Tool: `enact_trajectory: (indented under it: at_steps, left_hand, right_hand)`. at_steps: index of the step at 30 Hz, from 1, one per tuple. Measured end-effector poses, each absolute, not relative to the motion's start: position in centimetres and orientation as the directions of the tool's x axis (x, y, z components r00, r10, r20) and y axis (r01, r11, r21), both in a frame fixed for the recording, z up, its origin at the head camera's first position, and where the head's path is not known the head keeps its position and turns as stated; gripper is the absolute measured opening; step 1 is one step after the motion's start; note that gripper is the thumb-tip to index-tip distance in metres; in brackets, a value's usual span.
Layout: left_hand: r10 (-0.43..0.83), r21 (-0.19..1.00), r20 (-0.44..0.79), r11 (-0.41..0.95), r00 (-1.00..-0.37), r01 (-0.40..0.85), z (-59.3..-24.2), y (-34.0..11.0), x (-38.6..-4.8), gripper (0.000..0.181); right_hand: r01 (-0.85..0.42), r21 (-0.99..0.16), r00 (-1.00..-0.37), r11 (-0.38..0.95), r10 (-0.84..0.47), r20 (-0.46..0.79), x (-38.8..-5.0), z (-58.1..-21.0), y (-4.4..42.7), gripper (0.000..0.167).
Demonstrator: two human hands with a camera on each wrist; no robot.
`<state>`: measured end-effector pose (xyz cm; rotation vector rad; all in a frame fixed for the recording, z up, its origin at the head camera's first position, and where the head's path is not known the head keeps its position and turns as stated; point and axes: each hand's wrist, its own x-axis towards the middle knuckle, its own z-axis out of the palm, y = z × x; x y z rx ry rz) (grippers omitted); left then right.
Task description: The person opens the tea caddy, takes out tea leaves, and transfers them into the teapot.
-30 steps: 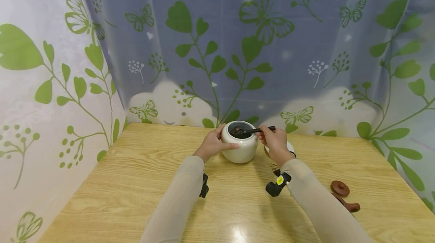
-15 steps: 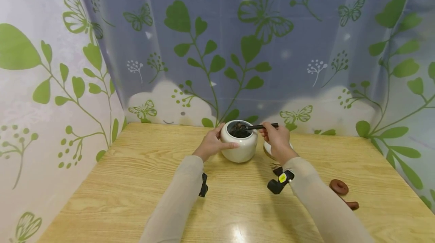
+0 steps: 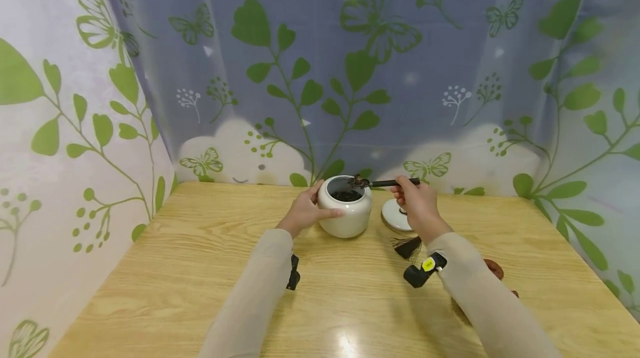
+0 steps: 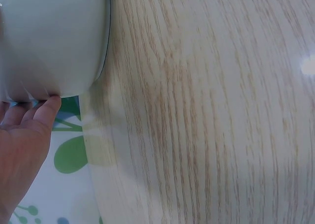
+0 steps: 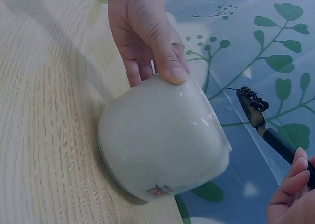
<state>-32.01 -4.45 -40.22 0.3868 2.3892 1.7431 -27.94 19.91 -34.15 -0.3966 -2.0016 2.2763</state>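
Left hand (image 3: 306, 212), gripping the side of a white jar (image 3: 346, 225) on a wooden table (image 3: 200, 269), thumb across the jar's front. Right hand (image 3: 421, 208), pinching the dark handle of a scoop (image 3: 387, 183), its tip bearing dark leaves (image 5: 257, 101) near the jar's mouth, apart from the rim. Right of the jar: white lid (image 3: 393, 217), with a dark tassel (image 3: 408, 247) nearer the wearer. Behind: patterned curtain (image 3: 280, 91).

A pale yellow, wood-grained tabletop (image 3: 185, 280) is spanning the lower frame. Near centre, a glossy white, rounded ceramic jar (image 3: 345, 220) is standing; right of it, a round white lid (image 3: 393, 215) and a black tassel (image 3: 407, 247) are lying; at lower right, a reddish-brown piece (image 3: 495, 269) is partly showing.
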Motion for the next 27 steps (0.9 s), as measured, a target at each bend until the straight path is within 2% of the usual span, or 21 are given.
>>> enact_trajectory:
  at_steps: [12,17,24,27]
  left_hand:
    - [0.305,0.954,0.042,0.270,-0.951,0.129,-39.9,-4.5,-31.7,0.104]
    - [0.307,0.955,0.042,0.268,-0.951,0.129,-39.8,-4.6,-31.7,0.103]
    - [0.317,0.963,0.047,0.238,-0.947,0.128,-39.1,-4.6,-31.1,0.102]
    - [0.315,0.962,0.045,0.240,-0.948,0.126,-39.2,-4.6,-31.2,0.101]
  right_hand:
    - [0.099,-0.980,-0.960,-0.174,0.243,-0.140,-25.0,-33.8,23.8,0.029]
    - [0.087,-0.973,-0.956,-0.212,0.257,-0.141,-23.7,-34.0,25.6,0.021]
    - [0.061,-0.967,-0.962,-0.246,0.244,-0.123,-21.3,-34.3,28.4,0.033]
    - [0.059,-0.958,-0.957,-0.282,0.256,-0.134,-20.3,-34.4,29.6,0.024]
